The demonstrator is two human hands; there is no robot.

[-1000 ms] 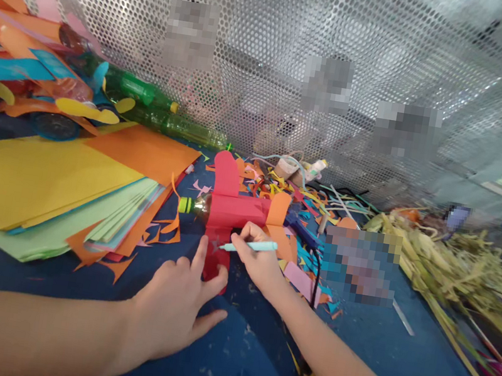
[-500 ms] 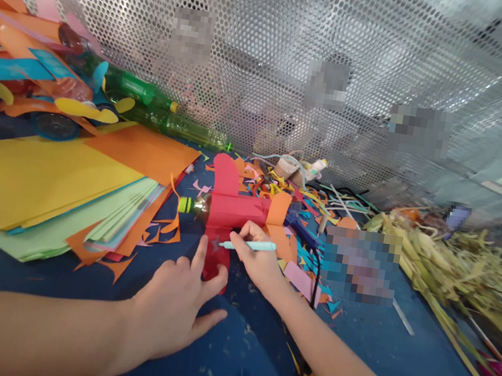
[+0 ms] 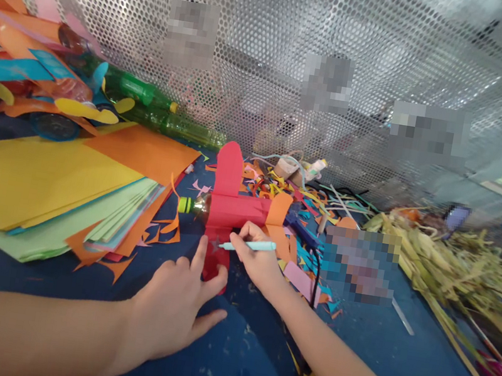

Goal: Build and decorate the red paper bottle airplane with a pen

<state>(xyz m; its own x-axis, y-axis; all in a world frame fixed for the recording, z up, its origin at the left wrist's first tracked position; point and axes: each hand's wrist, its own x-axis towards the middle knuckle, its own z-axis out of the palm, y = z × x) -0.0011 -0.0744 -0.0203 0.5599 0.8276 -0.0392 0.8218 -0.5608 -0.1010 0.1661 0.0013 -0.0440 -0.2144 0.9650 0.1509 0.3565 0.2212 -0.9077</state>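
A plastic bottle (image 3: 203, 206) with a yellow-green cap lies on its side, wrapped in red paper (image 3: 242, 211). One red paper wing (image 3: 229, 170) sticks up on its far side; an orange paper piece (image 3: 279, 209) sits at the right end. On the near red wing (image 3: 215, 266) is a greyish star mark (image 3: 216, 245). My right hand (image 3: 256, 259) pinches a light blue marker (image 3: 251, 246), its tip at the star. My left hand (image 3: 183, 301) has its fingers spread, index and middle fingertips touching the near wing's left and lower parts.
Coloured paper sheets (image 3: 65, 184) are stacked at left, below bottle-and-paper models (image 3: 58, 81). Paper scraps (image 3: 275, 182) lie behind the bottle. A glue gun (image 3: 304, 229) with a black cord is at its right, dried husks (image 3: 458, 265) farther right. A perforated metal panel (image 3: 274, 39) stands behind.
The far red wing now stands taller and reaches higher than before. Both hands and the marker are in nearly the same place.
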